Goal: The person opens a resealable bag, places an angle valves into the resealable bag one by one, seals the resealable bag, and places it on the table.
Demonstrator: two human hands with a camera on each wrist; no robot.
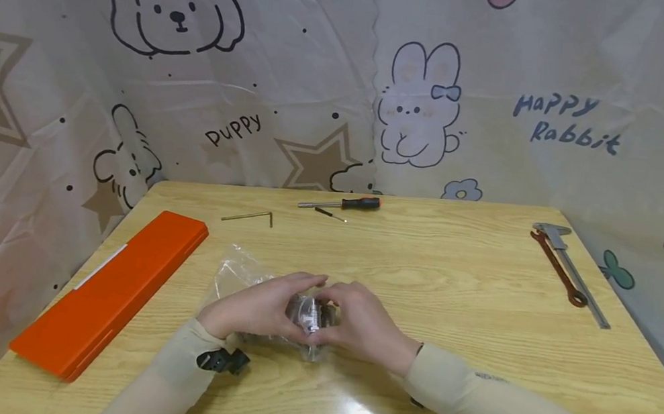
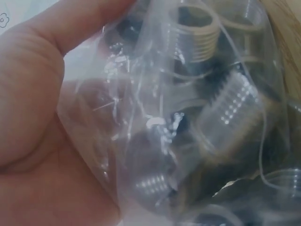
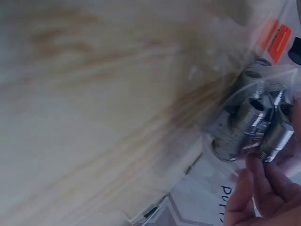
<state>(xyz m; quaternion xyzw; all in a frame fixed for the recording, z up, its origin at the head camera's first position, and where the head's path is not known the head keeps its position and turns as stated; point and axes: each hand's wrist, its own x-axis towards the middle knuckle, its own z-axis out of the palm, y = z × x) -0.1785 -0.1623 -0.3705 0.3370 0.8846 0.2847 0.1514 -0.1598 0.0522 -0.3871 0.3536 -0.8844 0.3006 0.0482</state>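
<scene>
A clear plastic bag [image 1: 238, 270] lies near the middle of the table, with several threaded metal pipe fittings [image 1: 311, 314] bunched at its right end. My left hand [image 1: 263, 304] curves round that end from the left, thumb on the near side and fingers on the far side. From the right, my right hand [image 1: 365, 322] grips the same bundle, its thumb close to the left thumb. Up close in the left wrist view, threaded ends [image 2: 195, 35] show through the creased film. In the right wrist view, fingertips [image 3: 254, 165] touch the lower end of one fitting [image 3: 277, 134].
An orange case [image 1: 116, 292] lies along the left side. Toward the back are an L-shaped hex key [image 1: 248, 216], a long-shafted screwdriver [image 1: 347, 203] and a small thin screwdriver [image 1: 330, 215]. At the right, a reddish wrench [image 1: 558, 268] lies beside a caliper [image 1: 582, 285]. Printed cloth [image 1: 307, 96] hangs behind.
</scene>
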